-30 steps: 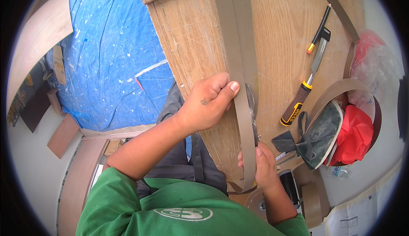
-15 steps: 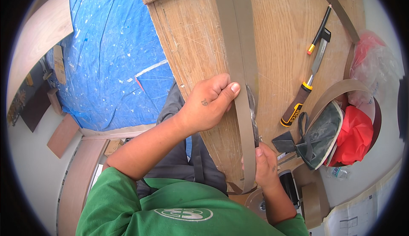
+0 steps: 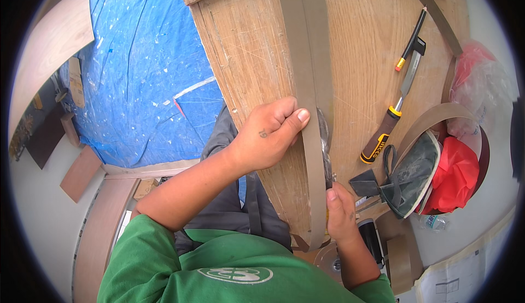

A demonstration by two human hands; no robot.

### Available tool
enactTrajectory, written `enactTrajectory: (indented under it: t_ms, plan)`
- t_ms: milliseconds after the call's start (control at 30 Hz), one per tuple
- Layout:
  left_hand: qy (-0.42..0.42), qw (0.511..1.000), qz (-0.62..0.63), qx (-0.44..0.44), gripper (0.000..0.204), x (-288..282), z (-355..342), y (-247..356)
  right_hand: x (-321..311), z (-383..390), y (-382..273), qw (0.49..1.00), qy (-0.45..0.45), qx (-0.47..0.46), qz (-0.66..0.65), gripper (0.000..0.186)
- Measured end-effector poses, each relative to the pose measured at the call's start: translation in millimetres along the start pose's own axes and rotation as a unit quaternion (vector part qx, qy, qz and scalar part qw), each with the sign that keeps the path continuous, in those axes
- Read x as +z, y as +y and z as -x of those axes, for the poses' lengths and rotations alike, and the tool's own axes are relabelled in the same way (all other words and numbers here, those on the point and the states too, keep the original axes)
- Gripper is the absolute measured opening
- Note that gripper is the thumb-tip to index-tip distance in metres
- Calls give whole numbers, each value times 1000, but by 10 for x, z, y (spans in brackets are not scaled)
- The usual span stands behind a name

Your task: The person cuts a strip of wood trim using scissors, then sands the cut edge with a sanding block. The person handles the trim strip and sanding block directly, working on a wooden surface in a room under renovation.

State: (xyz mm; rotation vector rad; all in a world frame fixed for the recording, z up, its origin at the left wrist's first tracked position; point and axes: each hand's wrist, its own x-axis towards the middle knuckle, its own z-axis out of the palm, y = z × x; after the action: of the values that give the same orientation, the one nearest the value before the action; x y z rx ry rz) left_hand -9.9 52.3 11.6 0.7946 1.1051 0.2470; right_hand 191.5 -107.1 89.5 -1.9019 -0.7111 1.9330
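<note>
My left hand [image 3: 270, 136] is closed on a long grey-brown strip [image 3: 299, 35], thumb pressed near its edge, over the wooden board [image 3: 240, 51]. The strip runs lengthwise down the board toward my body. Beside it lies the metal blade of a tool [image 3: 325, 150], apparently shears, partly hidden by the strip. My right hand [image 3: 342, 215] is wrapped round that tool's handle at the lower end, fingers mostly hidden. To the right lie a chisel [image 3: 383, 133] with a yellow-and-dark handle and a black pencil [image 3: 410, 38].
A coiled strip [image 3: 429, 112] surrounds a grey-green pouch [image 3: 410, 177] and red plastic [image 3: 454, 169] at right. A clear-and-pink bag [image 3: 476, 84] lies behind. Blue plastic sheeting [image 3: 136, 57] covers the floor at left, beside wood panels [image 3: 52, 30] and offcuts [image 3: 79, 174].
My left hand and the strip under it have shifted very slightly right and down, and the strip's lower loop has straightened a little. My right hand stays at the tool.
</note>
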Motion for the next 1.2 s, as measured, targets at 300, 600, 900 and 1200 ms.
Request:
enactTrajectory:
  t_ms: [300, 600, 900, 1200]
  plan:
    - [53, 996, 68, -11, 37, 39, -72, 74, -4, 53, 100, 1000, 11, 14, 0, 52]
    - [21, 1000, 13, 2, 38, 1, -53, 62, -22, 52, 84, 1000, -14, 7, 4, 53]
    - [24, 1000, -3, 6, 38, -1, -52, 56, 1, 47, 66, 1000, 13, 5, -16, 46]
    - [15, 1000, -9, 4, 38, -8, -44, 47, -22, 3, -53, 1000, 12, -26, -1, 43]
